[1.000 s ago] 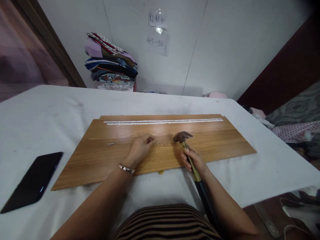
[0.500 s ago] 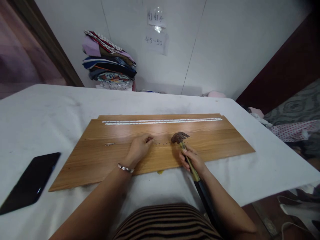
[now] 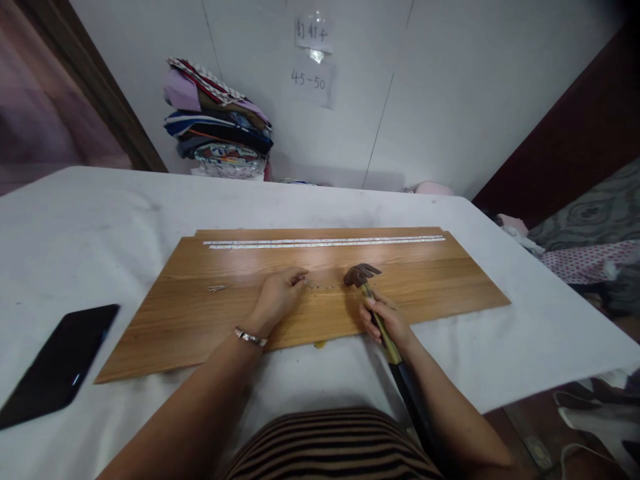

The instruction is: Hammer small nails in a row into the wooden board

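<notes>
My right hand point(image 3: 384, 317) is closed round the upper handle of a claw hammer point(image 3: 369, 288), whose rusty head hangs just over the wooden board point(image 3: 200, 333). My left hand point(image 3: 283, 293) rests near the middle of the board with thumb and fingers pinched together. What the pinch holds, if anything, is too small to make out. A row of small nails point(image 3: 325, 287) stands in the board between my left hand and the hammer head. Left of my left hand lies a little bunch of loose nails point(image 3: 218, 289).
Two printed white strips point(image 3: 325, 243) run along the board's far edge. A black phone or tablet point(image 3: 60, 363) lies left of the board on the white-covered table point(image 3: 140, 207). Folded clothes point(image 3: 220, 123) are stacked against the wall, beside handwritten paper signs point(image 3: 310, 81).
Both hands are almost where they were. The hammer head has shifted very slightly to the right, and the left hand keeps its pinch.
</notes>
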The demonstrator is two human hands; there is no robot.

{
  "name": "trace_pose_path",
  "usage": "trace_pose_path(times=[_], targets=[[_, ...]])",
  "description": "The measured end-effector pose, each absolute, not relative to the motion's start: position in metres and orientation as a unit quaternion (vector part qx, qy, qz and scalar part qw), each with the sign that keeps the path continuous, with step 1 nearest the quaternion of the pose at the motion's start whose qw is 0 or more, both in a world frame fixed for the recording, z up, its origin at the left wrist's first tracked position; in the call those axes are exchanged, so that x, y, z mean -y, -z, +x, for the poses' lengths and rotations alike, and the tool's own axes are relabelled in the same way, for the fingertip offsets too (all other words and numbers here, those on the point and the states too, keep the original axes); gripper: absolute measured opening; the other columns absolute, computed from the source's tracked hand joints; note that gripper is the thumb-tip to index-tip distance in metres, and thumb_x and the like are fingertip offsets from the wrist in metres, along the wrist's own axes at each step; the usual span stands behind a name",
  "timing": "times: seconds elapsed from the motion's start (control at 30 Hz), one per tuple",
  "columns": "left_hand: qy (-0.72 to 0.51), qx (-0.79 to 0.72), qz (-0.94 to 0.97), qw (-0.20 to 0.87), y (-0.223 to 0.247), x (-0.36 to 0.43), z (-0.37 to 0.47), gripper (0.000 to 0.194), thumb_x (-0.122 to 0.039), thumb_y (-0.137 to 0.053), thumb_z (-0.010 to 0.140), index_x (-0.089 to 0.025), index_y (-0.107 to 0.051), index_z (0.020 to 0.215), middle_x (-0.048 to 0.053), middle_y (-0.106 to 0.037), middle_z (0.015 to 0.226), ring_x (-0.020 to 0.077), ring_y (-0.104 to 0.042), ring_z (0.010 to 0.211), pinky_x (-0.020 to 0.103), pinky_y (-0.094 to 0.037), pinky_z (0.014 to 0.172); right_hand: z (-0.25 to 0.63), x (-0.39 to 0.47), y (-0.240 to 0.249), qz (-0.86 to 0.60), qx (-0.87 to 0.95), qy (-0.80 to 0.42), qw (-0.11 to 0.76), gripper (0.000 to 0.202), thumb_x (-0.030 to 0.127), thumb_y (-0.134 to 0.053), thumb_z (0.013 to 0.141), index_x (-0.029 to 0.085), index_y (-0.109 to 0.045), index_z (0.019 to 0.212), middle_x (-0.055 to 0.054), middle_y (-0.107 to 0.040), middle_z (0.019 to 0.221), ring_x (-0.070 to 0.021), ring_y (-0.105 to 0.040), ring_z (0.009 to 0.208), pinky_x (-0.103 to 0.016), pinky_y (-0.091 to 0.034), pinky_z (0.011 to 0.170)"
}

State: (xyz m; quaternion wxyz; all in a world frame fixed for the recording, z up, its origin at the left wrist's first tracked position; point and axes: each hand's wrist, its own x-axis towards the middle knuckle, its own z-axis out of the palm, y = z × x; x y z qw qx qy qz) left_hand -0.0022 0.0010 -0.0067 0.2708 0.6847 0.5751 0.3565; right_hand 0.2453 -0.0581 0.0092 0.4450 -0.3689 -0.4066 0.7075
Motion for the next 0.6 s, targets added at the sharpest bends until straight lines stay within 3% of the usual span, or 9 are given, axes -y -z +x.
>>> trace_pose_path(times=[0.13, 0.37, 0.6], targets=[[-0.363, -0.579, 0.673, 0.282, 0.0086, -0.0011, -0.0019, 0.024, -0.027, -0.054, 0.077, -0.019, -0.065, 0.097, 0.003, -0.071, 0.085, 0.0177, -0.065, 0.078, 0.030, -0.051, 0.074, 0.2448, 0.0598, -0.0107, -0.374, 0.410, -0.706, 0.440, 0.024, 0.039, -0.058, 0.081, 0.020, -0.044, 0.077, 0.008, -0.048, 0.055, -0.0030, -0.033, 0.028, -0.015, -0.029, 0.023], [-0.358, -0.574, 0.682, 0.279, 0.0036, 0.0009, -0.0014, 0.012, -0.026, -0.055, 0.076, -0.019, -0.063, 0.080, 0.000, -0.067, 0.073, 0.0154, -0.061, 0.068, 0.026, -0.047, 0.064, 0.2446, 0.0594, -0.0082, -0.373, 0.413, -0.704, 0.441, 0.023, 0.039, -0.058, 0.082, 0.020, -0.045, 0.078, 0.008, -0.049, 0.057, -0.0028, -0.034, 0.028, -0.014, -0.029, 0.023], [-0.382, -0.582, 0.667, 0.266, 0.0008, 0.0001, -0.0028, 0.013, -0.029, -0.055, 0.075, -0.019, -0.063, 0.075, 0.000, -0.066, 0.072, 0.0144, -0.059, 0.068, 0.025, -0.045, 0.064, 0.2461, 0.0596, -0.0092, -0.364, 0.403, -0.705, 0.457, 0.023, 0.038, -0.059, 0.081, 0.020, -0.045, 0.083, 0.008, -0.051, 0.058, -0.0026, -0.034, 0.028, -0.014, -0.030, 0.023]])
